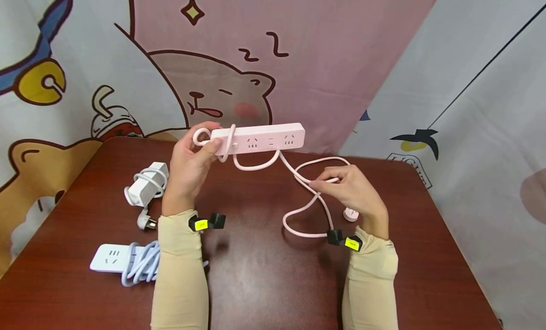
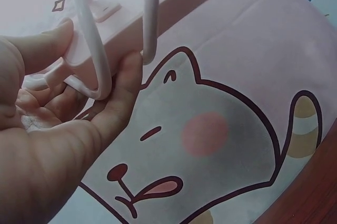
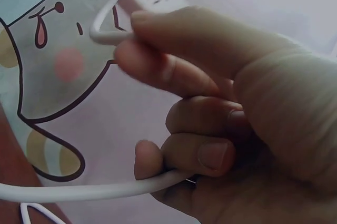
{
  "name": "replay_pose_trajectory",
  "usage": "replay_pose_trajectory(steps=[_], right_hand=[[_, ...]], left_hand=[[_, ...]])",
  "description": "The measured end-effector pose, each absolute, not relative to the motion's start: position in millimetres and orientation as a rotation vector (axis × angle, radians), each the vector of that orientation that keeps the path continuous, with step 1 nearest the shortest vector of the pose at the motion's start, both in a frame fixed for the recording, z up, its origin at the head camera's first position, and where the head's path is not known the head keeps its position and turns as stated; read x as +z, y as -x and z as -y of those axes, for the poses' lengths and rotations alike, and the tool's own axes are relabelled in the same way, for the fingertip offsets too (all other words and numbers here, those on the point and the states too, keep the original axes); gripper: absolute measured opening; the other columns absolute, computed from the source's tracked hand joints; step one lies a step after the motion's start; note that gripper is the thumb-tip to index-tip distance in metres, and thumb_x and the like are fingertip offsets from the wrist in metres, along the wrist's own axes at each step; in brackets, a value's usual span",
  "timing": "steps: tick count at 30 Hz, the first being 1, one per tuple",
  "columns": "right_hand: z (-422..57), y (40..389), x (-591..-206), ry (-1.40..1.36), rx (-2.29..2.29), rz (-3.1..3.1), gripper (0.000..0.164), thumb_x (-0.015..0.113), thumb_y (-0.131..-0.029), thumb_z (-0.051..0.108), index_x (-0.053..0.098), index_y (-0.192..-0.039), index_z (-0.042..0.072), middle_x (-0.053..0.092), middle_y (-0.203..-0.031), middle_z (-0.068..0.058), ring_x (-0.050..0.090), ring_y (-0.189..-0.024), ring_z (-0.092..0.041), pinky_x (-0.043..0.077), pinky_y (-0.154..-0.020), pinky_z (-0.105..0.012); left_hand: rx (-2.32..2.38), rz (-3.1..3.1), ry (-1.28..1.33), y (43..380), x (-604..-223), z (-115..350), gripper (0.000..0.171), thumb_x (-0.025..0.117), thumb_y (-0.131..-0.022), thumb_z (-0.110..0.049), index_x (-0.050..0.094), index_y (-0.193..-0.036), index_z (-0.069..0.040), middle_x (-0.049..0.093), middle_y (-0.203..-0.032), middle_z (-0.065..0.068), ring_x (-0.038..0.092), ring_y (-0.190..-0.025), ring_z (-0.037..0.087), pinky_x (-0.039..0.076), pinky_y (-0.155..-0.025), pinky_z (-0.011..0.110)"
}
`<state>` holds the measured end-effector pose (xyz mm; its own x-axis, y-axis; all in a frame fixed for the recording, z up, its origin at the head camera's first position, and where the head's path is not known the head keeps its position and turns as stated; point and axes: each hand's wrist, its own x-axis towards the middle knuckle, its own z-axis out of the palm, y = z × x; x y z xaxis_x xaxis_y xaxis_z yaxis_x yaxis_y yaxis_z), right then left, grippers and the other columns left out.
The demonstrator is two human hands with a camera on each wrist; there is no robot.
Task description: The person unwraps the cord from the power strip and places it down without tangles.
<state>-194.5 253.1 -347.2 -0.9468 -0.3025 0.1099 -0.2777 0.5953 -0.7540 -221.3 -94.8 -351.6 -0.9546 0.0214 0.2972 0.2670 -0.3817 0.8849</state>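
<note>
My left hand (image 1: 186, 171) holds up a pale pink power strip (image 1: 279, 138) by its left end, thumb on the socket face and fingers behind. A pink cord (image 1: 256, 168) loops round that end and hangs in a slack bend below the strip. Lower and to the right, my right hand (image 1: 357, 190) pinches the cord between thumb and index finger. In the right wrist view, the other fingers curl in, and the cord (image 3: 89, 191) also passes by the little finger. More cord droops in loops toward the table. The pink plug (image 1: 351, 215) shows beside my right wrist.
On the brown table (image 1: 264, 273), a white adapter block (image 1: 147, 184) wrapped in its cable lies at the left with its plug (image 1: 146, 221). Nearer is a white power strip (image 1: 109, 258) wound with a bluish cord (image 1: 141, 263), partly behind my left sleeve. A cartoon-printed curtain (image 1: 324, 59) stands behind.
</note>
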Motion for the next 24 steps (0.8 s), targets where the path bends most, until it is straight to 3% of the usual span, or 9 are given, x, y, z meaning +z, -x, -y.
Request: replay_pose_trajectory(steps=[5,8,15,18,24], right_hand=[[-253,201,-354,0.467,-1.318,-2.735,0.015,0.079,-0.089,0.027,0.08,-0.083,0.013,0.062,-0.068,0.012,0.047,-0.056,-0.003,0.043,-0.057,-0.023],[-253,204,-359,0.455,-1.317,-2.739,0.017,0.079,-0.089,0.028,0.079,-0.082,0.013,0.06,-0.064,0.012,0.047,-0.055,-0.003,0.042,-0.055,-0.022],[-256,209,-366,0.349,-1.329,-2.774,0.019,0.079,-0.088,0.03,0.08,-0.085,0.011,0.067,-0.07,0.004,0.053,-0.063,-0.006,0.045,-0.06,-0.023],[-257,211,-369,0.308,-1.351,-2.799,0.021,0.079,-0.088,0.03,0.08,-0.086,0.01,0.067,-0.073,0.008,0.052,-0.069,-0.005,0.045,-0.062,-0.023],[-259,214,-373,0.223,-1.423,-2.836,0.024,0.079,-0.088,0.033,0.081,-0.086,0.01,0.07,-0.078,0.013,0.054,-0.077,-0.005,0.045,-0.065,-0.023]], left_hand=[[-2.485,1.628,0.413,220,-350,96,0.026,0.059,-0.099,0.003,0.062,-0.123,-0.006,0.061,-0.116,0.003,0.061,-0.101,0.016,0.059,-0.083,0.025],[-2.469,1.663,0.432,220,-350,96,0.027,0.059,-0.099,0.002,0.062,-0.123,-0.011,0.059,-0.117,0.004,0.06,-0.103,0.017,0.059,-0.085,0.025],[-2.449,1.699,0.436,220,-350,95,0.028,0.06,-0.099,0.001,0.063,-0.122,-0.015,0.058,-0.12,0.006,0.058,-0.106,0.02,0.058,-0.085,0.025],[-2.454,1.696,0.44,220,-350,95,0.028,0.059,-0.099,0.002,0.063,-0.122,-0.014,0.058,-0.119,0.006,0.058,-0.105,0.02,0.058,-0.084,0.025],[-2.474,1.688,0.457,218,-349,94,0.028,0.058,-0.099,0.003,0.06,-0.126,-0.004,0.06,-0.116,0.005,0.06,-0.104,0.018,0.058,-0.083,0.025]])
